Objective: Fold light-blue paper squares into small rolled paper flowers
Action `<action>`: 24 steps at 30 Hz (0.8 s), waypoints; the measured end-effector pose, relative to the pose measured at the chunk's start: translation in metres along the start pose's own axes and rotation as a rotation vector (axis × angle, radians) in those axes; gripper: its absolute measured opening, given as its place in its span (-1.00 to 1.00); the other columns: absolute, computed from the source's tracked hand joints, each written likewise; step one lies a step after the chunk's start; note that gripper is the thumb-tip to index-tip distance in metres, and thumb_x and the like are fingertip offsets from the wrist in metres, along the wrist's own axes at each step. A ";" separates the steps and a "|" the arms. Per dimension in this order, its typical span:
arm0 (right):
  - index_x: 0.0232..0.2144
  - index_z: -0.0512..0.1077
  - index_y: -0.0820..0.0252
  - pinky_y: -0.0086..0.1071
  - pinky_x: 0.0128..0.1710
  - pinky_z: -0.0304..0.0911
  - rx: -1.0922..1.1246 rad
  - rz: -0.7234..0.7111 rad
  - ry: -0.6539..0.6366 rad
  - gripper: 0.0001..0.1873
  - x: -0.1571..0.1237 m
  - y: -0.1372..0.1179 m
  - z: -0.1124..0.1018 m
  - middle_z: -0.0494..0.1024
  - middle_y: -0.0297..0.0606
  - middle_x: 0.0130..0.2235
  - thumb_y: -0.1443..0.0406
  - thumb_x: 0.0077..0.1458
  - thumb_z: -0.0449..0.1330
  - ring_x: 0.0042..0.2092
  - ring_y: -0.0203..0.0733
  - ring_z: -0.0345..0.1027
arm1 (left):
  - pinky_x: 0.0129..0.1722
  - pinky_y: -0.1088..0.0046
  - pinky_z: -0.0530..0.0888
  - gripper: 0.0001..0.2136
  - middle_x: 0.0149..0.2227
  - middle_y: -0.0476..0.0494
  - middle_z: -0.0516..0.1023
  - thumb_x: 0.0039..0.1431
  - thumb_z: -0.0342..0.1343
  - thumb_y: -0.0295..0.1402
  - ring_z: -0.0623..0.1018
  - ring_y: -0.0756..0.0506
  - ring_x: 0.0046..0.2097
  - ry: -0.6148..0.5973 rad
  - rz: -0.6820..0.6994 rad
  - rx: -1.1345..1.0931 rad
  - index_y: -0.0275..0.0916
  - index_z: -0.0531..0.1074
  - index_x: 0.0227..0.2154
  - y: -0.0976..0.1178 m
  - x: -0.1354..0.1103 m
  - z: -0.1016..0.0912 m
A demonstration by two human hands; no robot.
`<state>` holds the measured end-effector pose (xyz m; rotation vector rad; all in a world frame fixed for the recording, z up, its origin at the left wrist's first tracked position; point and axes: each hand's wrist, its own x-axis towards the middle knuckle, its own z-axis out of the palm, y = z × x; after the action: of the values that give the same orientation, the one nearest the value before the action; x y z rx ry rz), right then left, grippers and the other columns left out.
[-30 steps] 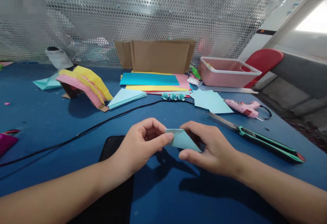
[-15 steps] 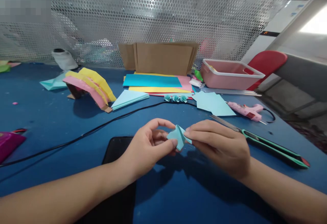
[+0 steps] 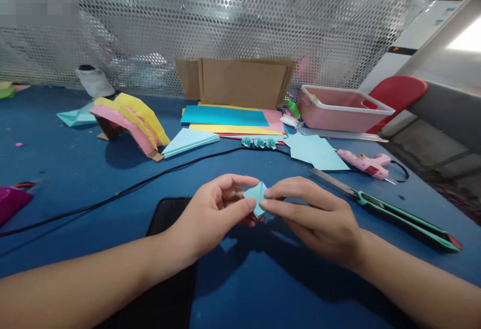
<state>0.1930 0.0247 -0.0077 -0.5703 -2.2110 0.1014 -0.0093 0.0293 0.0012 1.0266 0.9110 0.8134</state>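
Both hands meet over the blue table (image 3: 75, 169), a little above it. My left hand (image 3: 214, 214) pinches the left side of a small light-blue folded paper (image 3: 256, 196) between thumb and fingers. My right hand (image 3: 315, 216) pinches the same paper from the right with thumb and forefinger. Only a small square corner of the paper shows between the fingertips; the remainder is hidden by fingers. A black phone (image 3: 165, 219) lies flat under my left wrist.
Green-handled scissors (image 3: 383, 209) lie to the right, with a pink glue gun (image 3: 363, 161) behind them. A black cable (image 3: 124, 194) crosses the table. Further back are coloured paper sheets (image 3: 225, 118), three small paper roses (image 3: 259, 142), a pink bin (image 3: 340, 108), cardboard (image 3: 240, 81) and a pink-yellow paper arch (image 3: 128, 121).
The paper was a flat triangle one second ago. It is folded smaller now, and both hands have drawn closer together around it.
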 end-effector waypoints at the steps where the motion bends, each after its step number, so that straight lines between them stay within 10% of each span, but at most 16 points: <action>1: -0.19 0.51 0.25 -0.28 -0.18 0.45 0.000 0.008 -0.004 -0.72 0.000 0.000 0.000 0.54 -0.09 -0.22 0.56 0.13 0.10 -0.16 -0.17 0.46 | -0.37 0.56 0.50 -0.76 -0.42 -0.01 0.58 0.08 0.25 -0.38 0.55 0.05 -0.41 -0.008 -0.001 -0.017 -0.29 0.46 -0.18 0.000 0.000 0.000; 17: -0.23 0.56 0.28 -0.36 -0.27 0.44 0.116 0.166 0.008 -0.71 0.007 -0.006 -0.011 0.37 -0.13 -0.27 0.53 0.02 0.14 -0.24 -0.20 0.39 | -0.34 0.59 0.47 -0.68 -0.52 0.06 0.55 -0.03 0.34 -0.46 0.58 0.05 -0.41 -0.139 -0.078 -0.096 -0.23 0.48 -0.16 0.005 0.004 -0.001; 24: -0.35 0.46 0.17 -0.48 -0.45 0.32 0.350 0.641 0.049 -0.91 0.012 0.001 -0.011 0.45 -0.31 -0.43 0.33 0.16 0.15 -0.42 -0.31 0.36 | -0.36 0.59 0.46 -0.73 -0.55 0.11 0.47 -0.02 0.31 -0.48 0.59 0.04 -0.41 -0.061 0.014 0.001 -0.15 0.55 -0.20 0.003 0.008 -0.007</action>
<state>0.1950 0.0290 0.0076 -1.0397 -1.8273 0.7786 -0.0127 0.0393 0.0008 1.0541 0.8532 0.7894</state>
